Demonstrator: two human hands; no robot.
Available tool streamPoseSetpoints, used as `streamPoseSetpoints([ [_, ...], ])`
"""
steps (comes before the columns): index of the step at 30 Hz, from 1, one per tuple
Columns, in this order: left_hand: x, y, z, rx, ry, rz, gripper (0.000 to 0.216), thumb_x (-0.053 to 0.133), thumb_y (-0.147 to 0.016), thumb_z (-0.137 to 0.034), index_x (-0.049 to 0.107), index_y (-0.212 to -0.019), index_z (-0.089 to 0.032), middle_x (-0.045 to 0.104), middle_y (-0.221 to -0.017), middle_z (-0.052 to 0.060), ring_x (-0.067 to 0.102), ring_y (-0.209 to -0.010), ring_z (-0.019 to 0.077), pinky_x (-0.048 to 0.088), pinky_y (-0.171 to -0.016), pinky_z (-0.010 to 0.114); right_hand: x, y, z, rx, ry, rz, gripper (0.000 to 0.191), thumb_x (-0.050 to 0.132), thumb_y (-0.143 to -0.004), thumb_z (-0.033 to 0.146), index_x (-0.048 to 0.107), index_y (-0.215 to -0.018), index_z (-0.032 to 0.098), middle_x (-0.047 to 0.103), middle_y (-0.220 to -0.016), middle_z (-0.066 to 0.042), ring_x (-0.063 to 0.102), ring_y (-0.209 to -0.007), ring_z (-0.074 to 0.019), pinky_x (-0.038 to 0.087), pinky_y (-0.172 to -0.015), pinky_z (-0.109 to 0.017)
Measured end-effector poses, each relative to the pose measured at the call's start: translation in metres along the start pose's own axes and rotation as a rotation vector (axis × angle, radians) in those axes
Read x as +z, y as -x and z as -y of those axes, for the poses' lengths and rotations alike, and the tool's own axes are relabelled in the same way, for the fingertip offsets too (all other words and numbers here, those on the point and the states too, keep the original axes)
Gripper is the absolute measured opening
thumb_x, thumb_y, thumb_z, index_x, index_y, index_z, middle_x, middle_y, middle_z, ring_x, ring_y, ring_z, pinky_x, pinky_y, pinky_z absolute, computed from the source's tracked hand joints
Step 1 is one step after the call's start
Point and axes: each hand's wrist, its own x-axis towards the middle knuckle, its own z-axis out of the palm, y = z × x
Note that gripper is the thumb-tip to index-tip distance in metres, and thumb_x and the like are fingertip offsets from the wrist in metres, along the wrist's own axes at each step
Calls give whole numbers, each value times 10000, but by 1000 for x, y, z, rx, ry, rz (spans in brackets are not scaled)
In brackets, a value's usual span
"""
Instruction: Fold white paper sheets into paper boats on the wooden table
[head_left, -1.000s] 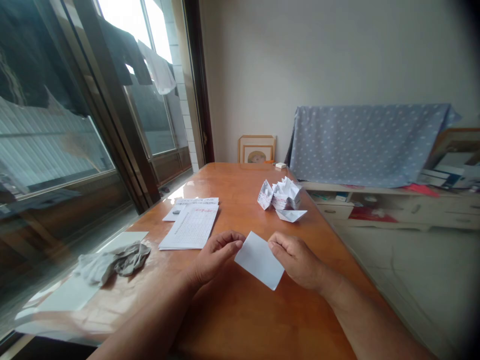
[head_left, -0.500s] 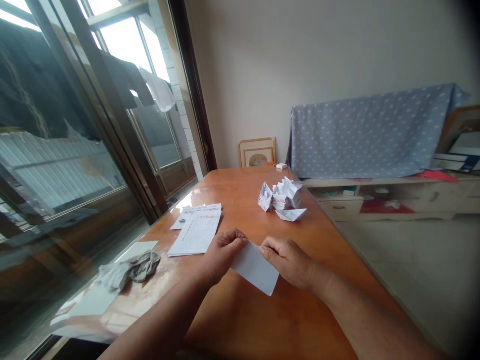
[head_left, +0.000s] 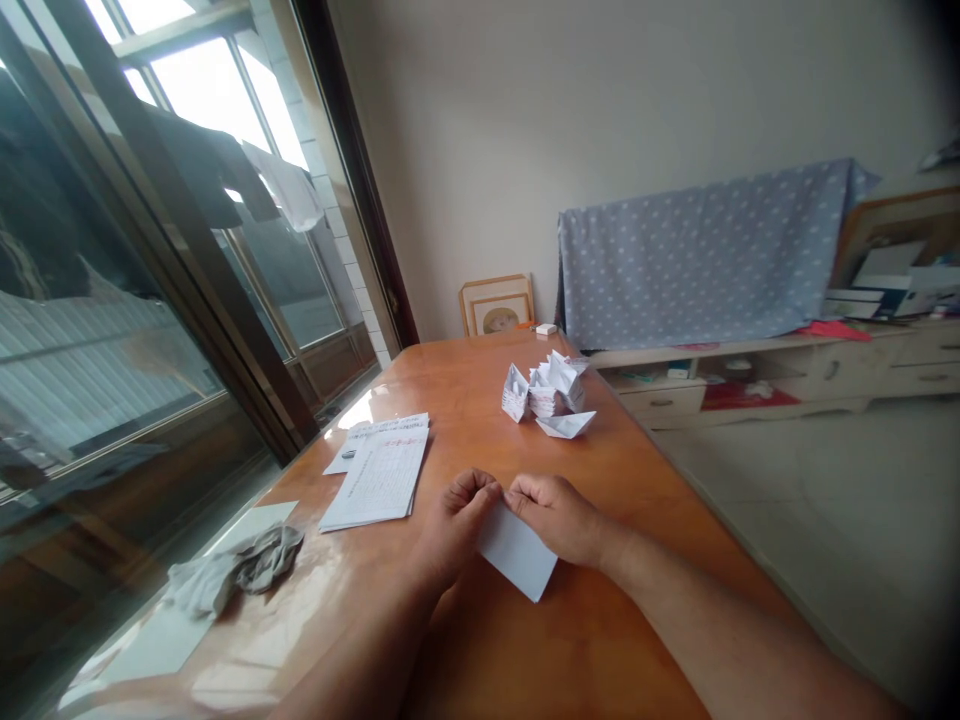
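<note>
Left hand (head_left: 466, 512): thumb and curled fingers pinched closed on the upper corner of the paper (head_left: 517, 558). Right hand (head_left: 553, 515): likewise closed, thumb over the paper's upper edge just beside the left (the two thumbs nearly meet). Paper slants down below and between both grips, lower corner free, over the table (head_left: 465, 400). Folded paper boats (head_left: 564, 426) stand beyond the hands; printed sheets (head_left: 379, 480) lie to the left.

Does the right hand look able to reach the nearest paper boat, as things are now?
Probably yes: the nearest paper boat lies just beyond the right hand, with nothing visible between them. But this hand is pinching the white paper, which it would likely need to release.
</note>
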Motion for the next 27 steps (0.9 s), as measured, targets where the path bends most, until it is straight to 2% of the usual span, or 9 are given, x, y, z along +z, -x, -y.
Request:
streamPoseSetpoints([
  [6, 4, 2, -3, 44, -57, -15, 272, 643, -875, -430, 562, -795, -183, 530, -686, -21, 448, -625, 109, 359, -551, 207, -1, -2, -1, 24, -41, -4, 325, 503, -950, 470, 535, -779, 196, 535, -692, 20, 508, -617, -130, 361, -503, -233],
  [16, 2, 1, -2, -21, -22, 43, 260, 641, -884, -430, 573, -821, -186, 541, -695, -25, 462, -623, 110, 358, -553, 213, -2, 0, 2, 31, -58, -8, 274, 510, -938, 415, 549, -783, 192, 522, -679, 28, 498, -613, -124, 356, -503, -228],
  [20, 4, 1, -1, -7, -69, 7, 276, 638, -879, -444, 578, -808, -184, 546, -694, -20, 471, -634, 117, 356, -558, 219, -3, -1, 1, 49, -74, -5, 279, 525, -929, 432, 567, -788, 194, 541, -678, 23, 498, -603, -127, 355, -501, -236],
  [27, 4, 1, -4, -9, -15, -53, 285, 688, -822, -447, 578, -760, -192, 519, -639, -34, 439, -592, 107, 343, -543, 216, -6, 1, 5, 88, -116, 6, 304, 551, -916, 466, 555, -774, 196, 538, -655, 25, 484, -589, -123, 348, -494, -227],
])
